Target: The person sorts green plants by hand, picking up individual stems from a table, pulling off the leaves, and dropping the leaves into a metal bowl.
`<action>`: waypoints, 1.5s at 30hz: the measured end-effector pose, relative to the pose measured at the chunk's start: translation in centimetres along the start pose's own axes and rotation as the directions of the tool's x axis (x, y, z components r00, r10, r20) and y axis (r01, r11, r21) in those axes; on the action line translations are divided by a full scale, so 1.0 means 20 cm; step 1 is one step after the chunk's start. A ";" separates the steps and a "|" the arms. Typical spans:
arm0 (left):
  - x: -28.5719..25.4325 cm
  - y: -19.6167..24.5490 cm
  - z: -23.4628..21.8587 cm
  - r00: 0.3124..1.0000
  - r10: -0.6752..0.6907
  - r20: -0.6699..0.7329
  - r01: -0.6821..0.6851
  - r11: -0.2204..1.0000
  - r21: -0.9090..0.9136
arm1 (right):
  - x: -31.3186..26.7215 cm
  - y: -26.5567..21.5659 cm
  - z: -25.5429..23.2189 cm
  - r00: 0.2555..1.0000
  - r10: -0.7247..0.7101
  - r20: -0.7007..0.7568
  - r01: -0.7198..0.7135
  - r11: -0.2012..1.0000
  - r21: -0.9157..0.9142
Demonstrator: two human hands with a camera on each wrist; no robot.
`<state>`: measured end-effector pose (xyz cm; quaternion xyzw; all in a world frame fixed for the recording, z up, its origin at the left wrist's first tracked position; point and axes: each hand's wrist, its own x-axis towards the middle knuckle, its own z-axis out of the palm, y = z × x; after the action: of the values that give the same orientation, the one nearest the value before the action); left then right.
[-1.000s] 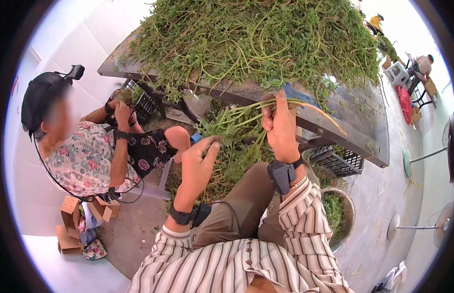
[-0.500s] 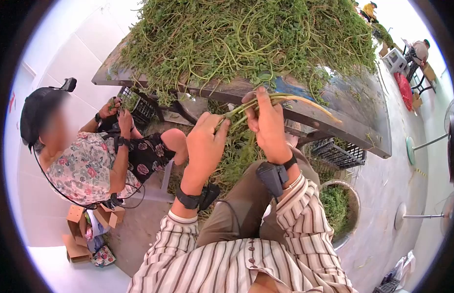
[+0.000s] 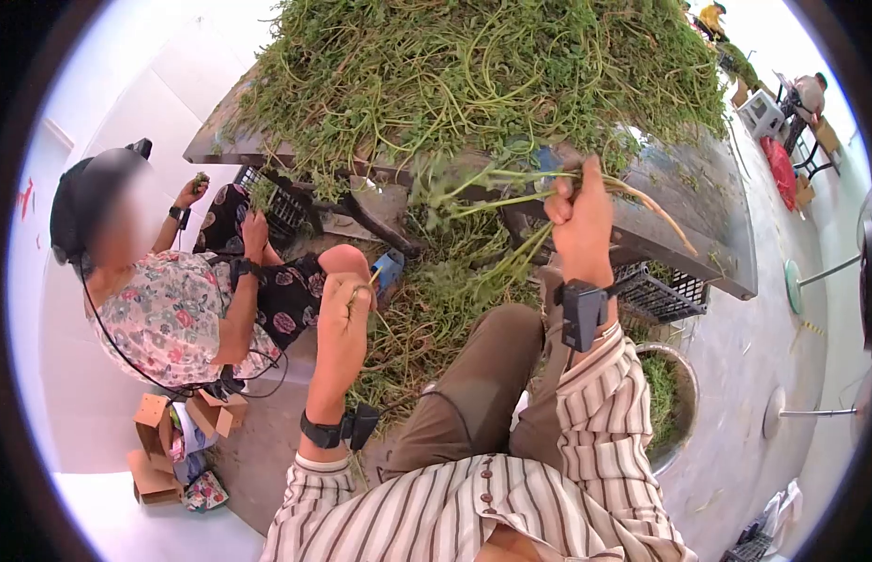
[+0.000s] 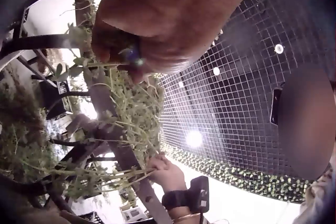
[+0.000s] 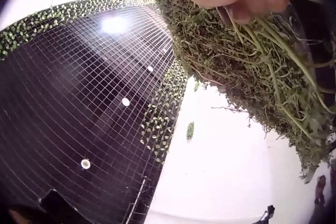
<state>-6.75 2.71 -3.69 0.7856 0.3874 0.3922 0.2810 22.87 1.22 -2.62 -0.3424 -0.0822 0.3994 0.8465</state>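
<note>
My right hand [image 3: 584, 234] holds a small bunch of green plant stems [image 3: 515, 199] in front of the table edge. The leafy ends spread left, while a long pale stem end [image 3: 668, 217] curves out to the right. In the right wrist view, stems [image 5: 281, 50] run down from the curled fingers. Farther left and lower, my left hand [image 3: 342, 323] pinches a thin stem piece [image 3: 374, 276], apart from the bunch. Its curled fingers show close up in the left wrist view, with a leafy sprig [image 4: 73, 69] beside them. A large heap of plants [image 3: 492, 84] covers much of the table [image 3: 693, 201].
At left sits another person [image 3: 173, 309] handling plants. More greenery [image 3: 408, 347] lies on the floor below the table. Black crates [image 3: 665, 292] stand underneath, and a round tub [image 3: 689, 403] of greens is by my right knee. Cardboard boxes [image 3: 155, 473] lie at lower left.
My left hand came to the stems beside my right hand, then pulled away left and down with a thin stem piece. The right hand moved slightly right with the bunch.
</note>
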 end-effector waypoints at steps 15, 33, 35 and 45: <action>0.31 0.17 0.31 1.000 -0.004 -0.026 -0.001 0.975 -0.221 | -0.14 0.10 0.07 0.990 0.031 0.139 -0.006 0.985 -0.175; 0.05 0.13 0.05 0.953 0.042 0.299 -0.066 0.995 0.072 | -0.12 0.14 0.06 0.987 0.117 0.111 -0.096 0.979 -0.179; 0.01 0.11 0.01 0.954 0.031 0.299 -0.042 0.999 0.031 | -0.11 0.13 0.06 0.988 0.116 0.097 -0.098 0.980 -0.173; -0.21 -0.07 -0.31 0.886 -0.438 0.153 0.464 0.852 -0.244 | -0.02 -0.08 -0.02 0.997 0.013 -0.081 -0.009 0.999 0.050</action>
<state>-14.17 0.90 -3.13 0.6433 0.4896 0.3283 0.4885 23.76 0.13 -1.88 -0.3378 -0.0360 0.3916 0.8551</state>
